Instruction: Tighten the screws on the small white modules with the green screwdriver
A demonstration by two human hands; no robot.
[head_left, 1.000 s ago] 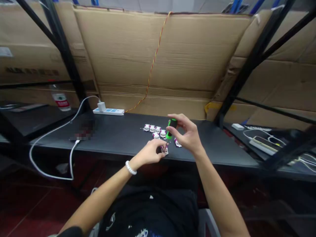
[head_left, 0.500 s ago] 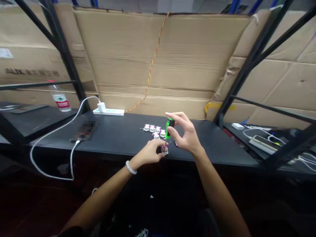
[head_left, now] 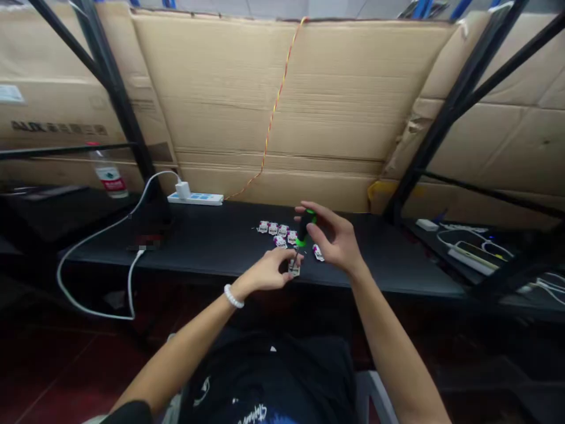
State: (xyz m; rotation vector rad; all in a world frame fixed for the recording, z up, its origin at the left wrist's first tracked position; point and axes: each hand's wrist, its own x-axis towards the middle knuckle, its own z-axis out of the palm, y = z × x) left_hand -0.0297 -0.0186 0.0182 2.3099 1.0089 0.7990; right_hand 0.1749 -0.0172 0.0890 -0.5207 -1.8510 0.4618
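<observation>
My right hand (head_left: 332, 238) is closed around the black and green handle of a screwdriver (head_left: 305, 227), which leans with its shaft pointing down and left. Its tip meets a small white part (head_left: 294, 270) near the table's front edge. Thumb and fingers of my left hand (head_left: 270, 270) pinch that part from the left. Behind my hands lie several similar small white and purple parts (head_left: 273, 228) in a loose cluster. One more white and purple part (head_left: 318, 253) rests just left of my right hand. What exactly these parts are is too small to tell.
A white power strip (head_left: 195, 199) with a charger and white cable (head_left: 101, 227) stands at the back left of the black table (head_left: 212, 235). A plastic bottle (head_left: 109, 176) is farther left. Black metal posts and cardboard (head_left: 282, 106) bound the table.
The screwdriver handle has tilted to the right, away from upright. My right hand has shifted slightly right, uncovering a white and purple part. My left hand stays on the small part.
</observation>
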